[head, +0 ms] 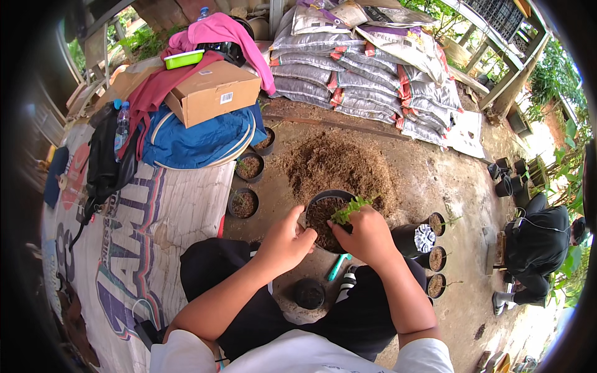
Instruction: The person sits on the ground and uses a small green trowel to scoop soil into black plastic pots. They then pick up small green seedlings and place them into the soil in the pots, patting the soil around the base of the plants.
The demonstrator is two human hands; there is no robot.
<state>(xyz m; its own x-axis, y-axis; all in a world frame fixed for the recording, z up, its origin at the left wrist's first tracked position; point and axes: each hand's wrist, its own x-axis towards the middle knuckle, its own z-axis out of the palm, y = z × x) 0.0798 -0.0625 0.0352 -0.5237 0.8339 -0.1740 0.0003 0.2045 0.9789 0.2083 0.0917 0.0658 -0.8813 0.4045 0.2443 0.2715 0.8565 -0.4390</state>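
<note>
A black plastic plant pot (326,193) filled with brown growing mix stands in front of me, between both hands. My right hand (366,233) pinches a small green leafy seedling (347,212) at the pot's right side. At the left rim is my left hand (291,238), its thumb and fingers curled near each other; whether anything small is between them is hidden. Below the pot, a teal-handled tool (339,266) lies on the ground, its head hidden. A small black pot (309,293) sits between my feet. Loose brown growing mix (340,163) is heaped beyond the large pot.
Small filled pots (243,204) line the left, others (436,259) the right, beside a black container (410,240). Stacked bags (368,79) stand at the back. A cardboard box (219,91) rests on blue fabric (196,140) at upper left. A person (536,242) sits far right.
</note>
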